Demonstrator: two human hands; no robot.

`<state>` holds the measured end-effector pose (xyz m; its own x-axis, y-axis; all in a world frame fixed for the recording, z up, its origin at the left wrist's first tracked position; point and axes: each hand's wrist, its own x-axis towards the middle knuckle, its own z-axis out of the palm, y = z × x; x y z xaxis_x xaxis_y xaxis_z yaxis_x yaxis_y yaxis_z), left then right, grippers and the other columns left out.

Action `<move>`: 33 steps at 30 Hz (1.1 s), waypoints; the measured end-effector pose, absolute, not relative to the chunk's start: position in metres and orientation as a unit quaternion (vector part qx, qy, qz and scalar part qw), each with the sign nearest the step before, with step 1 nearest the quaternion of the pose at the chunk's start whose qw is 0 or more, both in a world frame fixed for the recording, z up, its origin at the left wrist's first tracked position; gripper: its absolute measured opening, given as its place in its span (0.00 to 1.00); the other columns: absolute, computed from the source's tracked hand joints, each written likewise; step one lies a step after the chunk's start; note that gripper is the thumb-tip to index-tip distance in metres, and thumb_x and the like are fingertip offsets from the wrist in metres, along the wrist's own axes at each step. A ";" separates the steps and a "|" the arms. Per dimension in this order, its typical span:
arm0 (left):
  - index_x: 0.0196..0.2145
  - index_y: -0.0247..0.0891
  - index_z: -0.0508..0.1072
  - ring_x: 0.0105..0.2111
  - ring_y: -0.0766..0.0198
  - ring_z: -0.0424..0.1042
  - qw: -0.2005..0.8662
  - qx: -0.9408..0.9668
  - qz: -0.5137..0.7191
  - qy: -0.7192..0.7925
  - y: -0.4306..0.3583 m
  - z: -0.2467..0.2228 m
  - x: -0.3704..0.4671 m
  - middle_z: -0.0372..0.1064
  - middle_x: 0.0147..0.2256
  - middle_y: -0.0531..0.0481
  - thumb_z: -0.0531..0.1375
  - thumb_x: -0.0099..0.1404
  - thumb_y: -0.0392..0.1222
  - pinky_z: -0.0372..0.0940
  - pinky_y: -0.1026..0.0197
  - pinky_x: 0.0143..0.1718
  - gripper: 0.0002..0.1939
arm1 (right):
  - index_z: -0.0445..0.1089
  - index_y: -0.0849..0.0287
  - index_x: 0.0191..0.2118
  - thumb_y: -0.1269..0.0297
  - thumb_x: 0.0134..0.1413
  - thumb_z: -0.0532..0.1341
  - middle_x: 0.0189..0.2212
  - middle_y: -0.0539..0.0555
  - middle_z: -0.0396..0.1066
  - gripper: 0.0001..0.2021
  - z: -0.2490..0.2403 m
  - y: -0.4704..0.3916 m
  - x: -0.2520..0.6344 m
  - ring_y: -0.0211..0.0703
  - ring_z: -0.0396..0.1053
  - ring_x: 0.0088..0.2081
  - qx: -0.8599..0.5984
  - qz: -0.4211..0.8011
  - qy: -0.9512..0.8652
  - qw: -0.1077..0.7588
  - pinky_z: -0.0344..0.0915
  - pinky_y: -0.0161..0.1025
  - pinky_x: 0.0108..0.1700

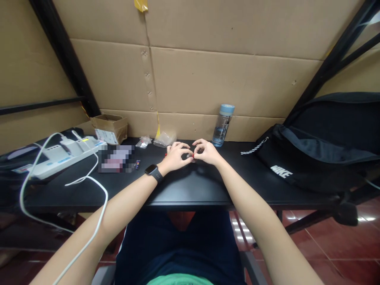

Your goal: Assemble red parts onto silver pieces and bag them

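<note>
Left hand (178, 155) and right hand (206, 152) pinch a small red piece (192, 156), centre frame.
Both grips close on it (too small to identify); a slack pinch could drop it.

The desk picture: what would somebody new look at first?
Probably the left hand and right hand, close together over the desk, with something small and red between them. Next, the big black bag with white NIKE letters, on the right. Then the blue-capped bottle, standing near the cardboard wall.
</note>
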<state>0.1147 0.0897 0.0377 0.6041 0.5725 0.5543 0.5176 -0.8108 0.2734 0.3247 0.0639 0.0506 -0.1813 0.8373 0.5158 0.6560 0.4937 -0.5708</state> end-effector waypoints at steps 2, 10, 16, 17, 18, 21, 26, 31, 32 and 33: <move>0.40 0.52 0.81 0.58 0.47 0.59 0.042 0.895 0.321 0.307 0.090 0.037 0.115 0.72 0.53 0.49 0.62 0.65 0.55 0.54 0.43 0.53 0.11 | 0.78 0.56 0.24 0.69 0.40 0.69 0.47 0.54 0.73 0.01 0.051 0.064 0.327 0.47 0.73 0.47 -0.486 0.098 -0.768 0.405 0.68 0.39 0.46; 0.39 0.53 0.81 0.58 0.45 0.57 0.040 0.906 0.290 0.305 0.089 0.039 0.113 0.71 0.54 0.49 0.62 0.65 0.55 0.52 0.42 0.53 0.10 | 0.76 0.57 0.23 0.70 0.39 0.69 0.48 0.55 0.73 0.02 0.051 0.064 0.332 0.49 0.71 0.49 -0.477 0.090 -0.781 0.393 0.68 0.40 0.46; 0.39 0.52 0.80 0.58 0.44 0.56 0.030 0.913 0.282 0.294 0.085 0.040 0.113 0.71 0.54 0.49 0.62 0.65 0.54 0.53 0.40 0.54 0.10 | 0.76 0.57 0.23 0.71 0.40 0.68 0.47 0.56 0.72 0.02 0.054 0.062 0.333 0.50 0.71 0.49 -0.462 0.079 -0.784 0.407 0.69 0.41 0.45; 0.39 0.52 0.80 0.59 0.44 0.56 0.030 0.913 0.280 0.294 0.085 0.040 0.113 0.71 0.54 0.49 0.61 0.66 0.54 0.53 0.40 0.54 0.10 | 0.76 0.57 0.23 0.70 0.41 0.68 0.47 0.56 0.72 0.02 0.054 0.062 0.333 0.50 0.72 0.49 -0.461 0.077 -0.783 0.409 0.69 0.41 0.44; 0.39 0.52 0.80 0.58 0.44 0.56 0.029 0.914 0.278 0.294 0.085 0.040 0.113 0.71 0.54 0.49 0.61 0.66 0.54 0.53 0.41 0.54 0.10 | 0.76 0.57 0.23 0.70 0.41 0.68 0.47 0.55 0.73 0.02 0.054 0.062 0.333 0.49 0.72 0.48 -0.463 0.074 -0.782 0.410 0.69 0.41 0.44; 0.43 0.53 0.80 0.58 0.45 0.57 0.023 0.915 0.278 0.291 0.087 0.042 0.110 0.70 0.55 0.48 0.58 0.68 0.54 0.54 0.41 0.54 0.12 | 0.78 0.57 0.25 0.70 0.43 0.67 0.46 0.55 0.73 0.02 0.052 0.065 0.335 0.47 0.73 0.46 -0.478 0.056 -0.776 0.407 0.68 0.40 0.43; 0.50 0.51 0.77 0.56 0.48 0.62 0.013 0.889 0.319 0.329 0.108 0.044 0.098 0.72 0.53 0.46 0.54 0.71 0.44 0.56 0.43 0.54 0.15 | 0.77 0.57 0.24 0.69 0.43 0.69 0.44 0.56 0.73 0.01 0.047 0.072 0.344 0.48 0.73 0.44 -0.522 0.028 -0.757 0.393 0.68 0.43 0.46; 0.42 0.48 0.80 0.51 0.47 0.68 0.012 0.871 0.309 0.382 0.139 0.042 0.075 0.76 0.48 0.47 0.54 0.66 0.35 0.59 0.43 0.52 0.16 | 0.77 0.57 0.23 0.70 0.42 0.70 0.42 0.56 0.73 0.03 0.040 0.078 0.350 0.48 0.72 0.44 -0.554 0.027 -0.745 0.369 0.67 0.46 0.51; 0.41 0.48 0.81 0.50 0.47 0.69 0.017 0.871 0.298 0.391 0.144 0.041 0.070 0.77 0.48 0.47 0.55 0.65 0.36 0.60 0.43 0.52 0.16 | 0.77 0.57 0.22 0.70 0.42 0.70 0.42 0.56 0.73 0.03 0.039 0.079 0.350 0.48 0.72 0.44 -0.556 0.027 -0.746 0.365 0.67 0.46 0.51; 0.41 0.48 0.81 0.51 0.47 0.70 0.023 0.871 0.286 0.399 0.148 0.040 0.066 0.77 0.48 0.48 0.56 0.64 0.37 0.61 0.44 0.52 0.15 | 0.77 0.57 0.22 0.71 0.42 0.70 0.42 0.56 0.73 0.03 0.037 0.080 0.350 0.48 0.73 0.44 -0.557 0.028 -0.747 0.362 0.67 0.46 0.52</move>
<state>0.0660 0.1478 0.0397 0.5181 0.7086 0.4791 0.6825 -0.6801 0.2678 0.3504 0.0799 0.0372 -0.1178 0.8525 0.5092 0.8122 0.3778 -0.4445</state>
